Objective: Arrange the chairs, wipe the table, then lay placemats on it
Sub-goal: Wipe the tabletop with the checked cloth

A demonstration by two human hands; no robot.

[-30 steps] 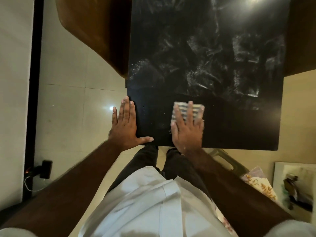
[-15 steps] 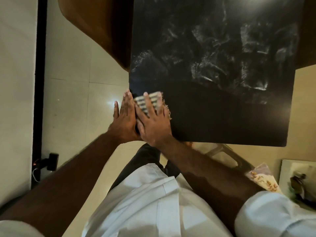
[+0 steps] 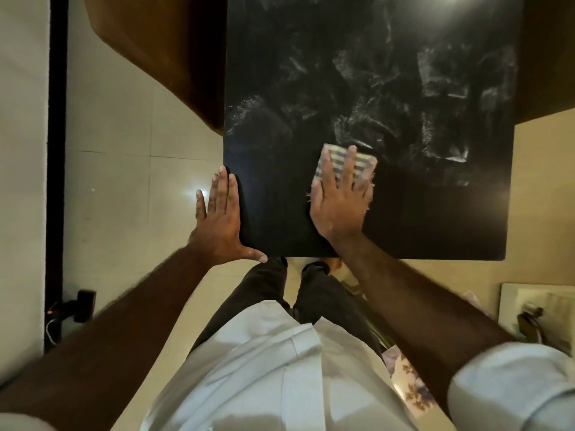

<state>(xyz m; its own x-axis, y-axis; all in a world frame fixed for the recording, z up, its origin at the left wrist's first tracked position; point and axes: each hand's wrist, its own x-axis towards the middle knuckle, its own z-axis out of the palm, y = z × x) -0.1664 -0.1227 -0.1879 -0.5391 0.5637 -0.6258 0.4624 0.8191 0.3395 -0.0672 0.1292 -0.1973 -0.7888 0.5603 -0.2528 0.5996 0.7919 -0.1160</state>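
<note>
My right hand point(image 3: 340, 203), fingers straight, presses the striped cloth point(image 3: 362, 161) near the black table's point(image 3: 435, 213) near edge; my left hand point(image 3: 221, 222) lies flat at its near-left corner.

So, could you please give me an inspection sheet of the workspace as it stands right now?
Surface: black table, whitish smears across its far part, near strip darker and plain.
Job's things: striped cloth flat on the table under the right hand; brown chair at the table's far left; no placemats laid.
Clutter: floral fabric low at the right, off the table.
Grippers: left hand flat, fingers straight, at the table's near left corner; right hand flat, fingers spread, presses the cloth.
Cables: black adapter with a thin cable on the floor by the left wall.
Surroundings: pale floor tiles.
</note>
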